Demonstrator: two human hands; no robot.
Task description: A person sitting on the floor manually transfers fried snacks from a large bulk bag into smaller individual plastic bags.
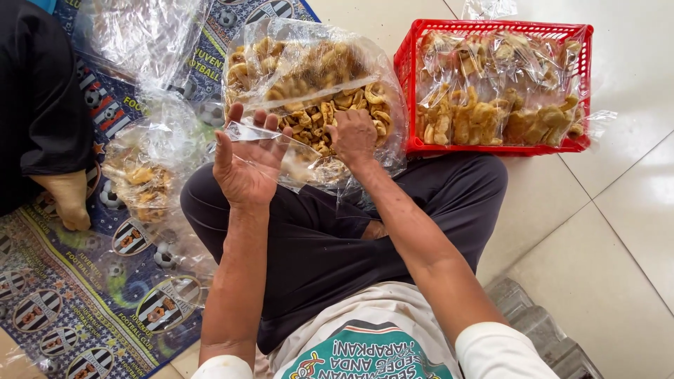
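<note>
**Two hands at a big bag of fried crackers, one red basket already filled**

On the left of the floor lies one patterned mat [84,309], printed with footballs and striped crests. Another person sits at its far left edge; a dark trouser leg and one foot [67,200] show. On the mat rest loose clear plastic sheets, and among them one small clear bag [144,186] holding a few golden cracker pieces. How many empty bags lie in the crumpled plastic cannot be told.

The person wearing the camera sits cross-legged in dark trousers at the mat's right edge. The left hand [246,165] is palm up, fingers spread and half curled, holding open one empty small clear bag [270,151] that drapes over the palm. Just beside it, the right hand [353,137] is turned knuckles up with its fingers curled down into the crackers; whether it grips any cannot be told.

Both hands work at the near rim of one large clear bag [316,77], lying open in front of the knees and heaped with curled, light-brown crackers.

To the right, on the pale tiled floor [618,231], stands one red plastic basket [491,29], packed with filled clear bags of the same crackers; their number cannot be counted.
</note>
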